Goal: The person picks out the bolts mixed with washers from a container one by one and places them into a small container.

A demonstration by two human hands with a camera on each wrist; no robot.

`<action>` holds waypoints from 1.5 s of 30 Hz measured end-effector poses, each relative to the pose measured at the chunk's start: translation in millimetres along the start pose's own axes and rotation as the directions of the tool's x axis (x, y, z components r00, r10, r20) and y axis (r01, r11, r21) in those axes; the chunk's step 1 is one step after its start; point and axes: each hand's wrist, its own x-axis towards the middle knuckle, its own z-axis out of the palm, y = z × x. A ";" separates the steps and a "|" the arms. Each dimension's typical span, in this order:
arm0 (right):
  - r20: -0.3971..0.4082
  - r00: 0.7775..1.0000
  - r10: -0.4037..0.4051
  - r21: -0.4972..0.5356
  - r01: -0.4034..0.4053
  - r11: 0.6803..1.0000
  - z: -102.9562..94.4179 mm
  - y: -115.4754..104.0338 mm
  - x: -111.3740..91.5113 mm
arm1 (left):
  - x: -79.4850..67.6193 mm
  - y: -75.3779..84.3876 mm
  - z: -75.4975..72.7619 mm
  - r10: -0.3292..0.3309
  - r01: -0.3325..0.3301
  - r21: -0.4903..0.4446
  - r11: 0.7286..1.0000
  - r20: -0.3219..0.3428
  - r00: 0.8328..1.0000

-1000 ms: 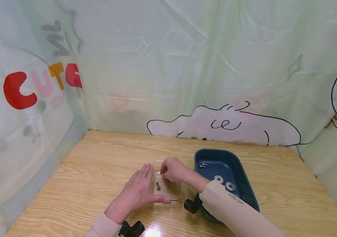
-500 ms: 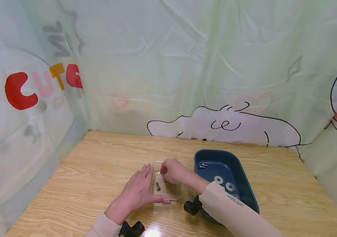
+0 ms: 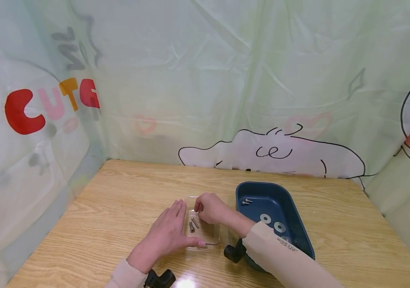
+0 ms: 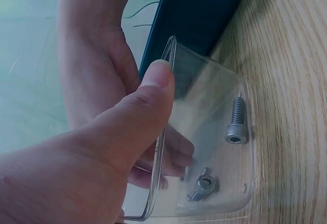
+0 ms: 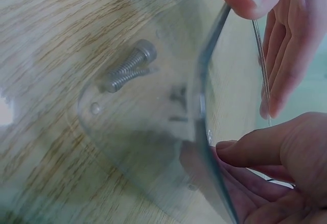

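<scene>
Seen from the head, the left hand [image 3: 167,230] stands against the left side of a clear box [image 3: 208,236] on the bench [image 3: 129,192], fingers straight, thumb at its near rim. The right hand [image 3: 213,209] reaches into the box with bent fingers; whether they hold anything cannot be told. Two bolts [image 3: 192,227] lie close together on the box floor, left of the right hand. A blue tray [image 3: 270,203] to the right carries small screws [image 3: 247,202] and washers [image 3: 268,219], partly behind the right sleeve [image 3: 280,252]. In the left wrist view, the left thumb rests on the rim and the right hand's fingers show through the clear wall. In the right wrist view, the bolts lie apart from the right thumb
</scene>
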 end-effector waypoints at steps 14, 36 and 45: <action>0.045 0.999 -0.018 0.275 0.005 0.962 -7.7 9.4 -13.0 | 0.1 3.9 0.2 0.012 -0.012 0.017 1.000 0.005 1.000; 0.012 0.998 0.061 0.492 -0.059 0.868 -56.9 35.6 -45.7 | 2.9 15.0 -7.9 0.050 -0.049 0.015 0.999 -0.045 0.998; -0.015 0.993 0.114 0.471 -0.094 0.877 -72.9 49.3 -58.5 | 8.8 27.6 -8.6 0.075 -0.075 0.012 0.997 -0.022 0.997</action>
